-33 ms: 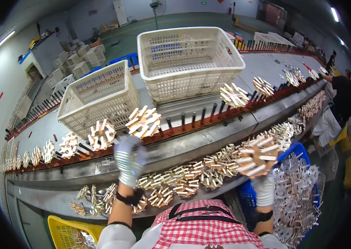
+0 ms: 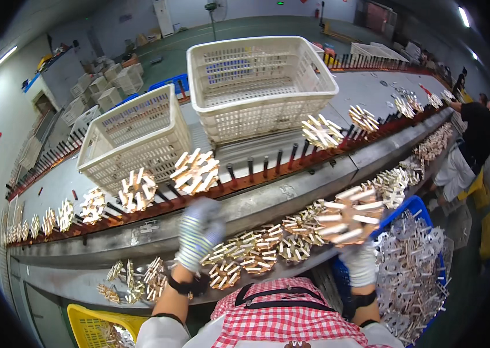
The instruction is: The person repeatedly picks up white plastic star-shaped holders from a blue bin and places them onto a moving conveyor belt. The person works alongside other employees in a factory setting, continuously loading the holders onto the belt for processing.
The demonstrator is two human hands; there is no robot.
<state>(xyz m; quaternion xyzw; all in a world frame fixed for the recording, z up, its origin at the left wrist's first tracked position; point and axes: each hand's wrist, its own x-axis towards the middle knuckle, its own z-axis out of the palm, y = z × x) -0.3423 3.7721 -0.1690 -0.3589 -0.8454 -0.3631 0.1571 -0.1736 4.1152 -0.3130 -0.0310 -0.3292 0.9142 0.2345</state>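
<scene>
Your right hand (image 2: 358, 264), stretched forward, holds a copper-coloured disc with pale bars (image 2: 348, 218) near the blue crate (image 2: 421, 207). Your left hand (image 2: 198, 233) also extends forward, blurred; I cannot tell how its fingers stand.

Tube light (image 2: 0, 64), upper left: bright white. Second tube light (image 2: 464, 18), upper right: likewise. Metal ledge (image 2: 320, 174): dull sheen. Left hand (image 2: 200, 231): motion-blurred. Desk (image 2: 346, 107): edges bowed by fisheye. Distant crates (image 2: 122, 81): soft detail. Corners: black.
</scene>
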